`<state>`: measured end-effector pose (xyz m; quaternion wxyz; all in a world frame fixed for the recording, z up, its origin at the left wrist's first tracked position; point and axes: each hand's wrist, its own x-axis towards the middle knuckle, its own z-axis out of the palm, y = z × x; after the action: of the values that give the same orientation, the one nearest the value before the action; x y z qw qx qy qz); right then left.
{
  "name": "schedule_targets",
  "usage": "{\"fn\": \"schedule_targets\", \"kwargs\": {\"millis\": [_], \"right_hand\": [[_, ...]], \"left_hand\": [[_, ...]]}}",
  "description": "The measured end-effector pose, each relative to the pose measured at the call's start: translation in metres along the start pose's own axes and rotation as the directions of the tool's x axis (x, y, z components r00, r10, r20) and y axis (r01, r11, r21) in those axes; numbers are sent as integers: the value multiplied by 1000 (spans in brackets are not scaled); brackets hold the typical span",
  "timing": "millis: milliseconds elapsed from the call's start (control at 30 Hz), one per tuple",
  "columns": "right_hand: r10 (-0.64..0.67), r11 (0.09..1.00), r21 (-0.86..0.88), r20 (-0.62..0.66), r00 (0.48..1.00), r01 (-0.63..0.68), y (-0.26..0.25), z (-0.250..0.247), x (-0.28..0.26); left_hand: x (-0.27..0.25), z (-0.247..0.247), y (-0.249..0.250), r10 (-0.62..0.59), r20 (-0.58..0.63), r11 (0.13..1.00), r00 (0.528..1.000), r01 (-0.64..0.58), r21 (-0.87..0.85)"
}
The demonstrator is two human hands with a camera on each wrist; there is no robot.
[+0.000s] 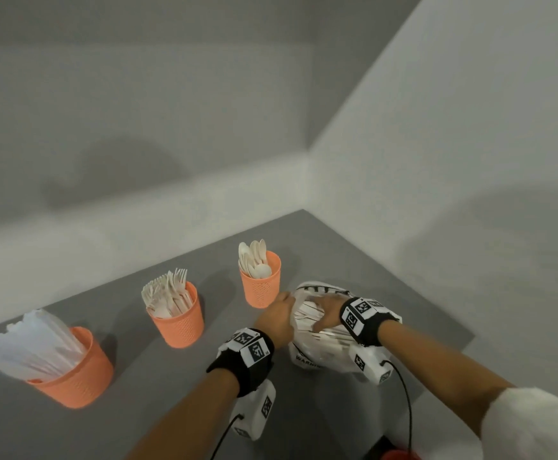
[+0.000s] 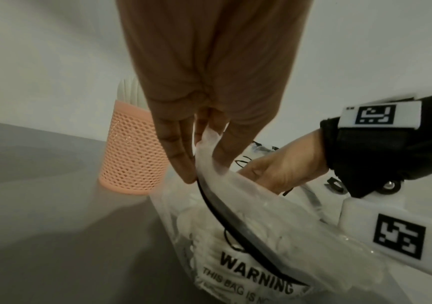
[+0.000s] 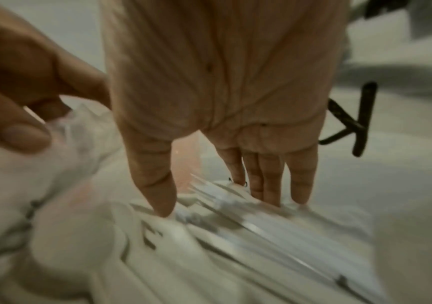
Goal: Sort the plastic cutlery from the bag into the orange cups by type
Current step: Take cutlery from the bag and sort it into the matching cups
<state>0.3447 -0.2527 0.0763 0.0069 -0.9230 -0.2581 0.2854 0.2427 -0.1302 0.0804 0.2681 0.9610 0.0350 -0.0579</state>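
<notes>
Your left hand (image 1: 277,318) pinched the rim of the clear plastic bag (image 1: 321,355) on the table (image 1: 171,393), holding its mouth up and open, while your right hand (image 1: 329,312) reached inside with thumb and fingers spread over the cutlery (image 3: 248,222); the blur hid whether they had closed on a piece, so I cannot tell if you gripped anything. The bag sat at the near right, just near of the spoon cup (image 1: 260,282); the fork cup (image 1: 179,322) stood in the middle and the knife cup (image 1: 75,376) at the near left, each already well filled. To do this step well, you needed to keep that rim pinch firm and high so the mouth stayed wide, single out pieces of one type by their heads, and draw them out handle-aligned so nothing snagged the film.
</notes>
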Motion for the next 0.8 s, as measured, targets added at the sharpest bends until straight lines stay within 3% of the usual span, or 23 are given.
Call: {"fn": "schedule_targets", "kwargs": {"millis": [300, 800], "right_hand": [[43, 997, 63, 32, 999, -45, 2, 6, 18], [110, 993, 48, 41, 993, -112, 3, 10, 21]], "left_hand": [[2, -5, 0, 39, -12, 999, 999, -39, 24], [-8, -13, -2, -9, -15, 1000, 1000, 9, 7]]}}
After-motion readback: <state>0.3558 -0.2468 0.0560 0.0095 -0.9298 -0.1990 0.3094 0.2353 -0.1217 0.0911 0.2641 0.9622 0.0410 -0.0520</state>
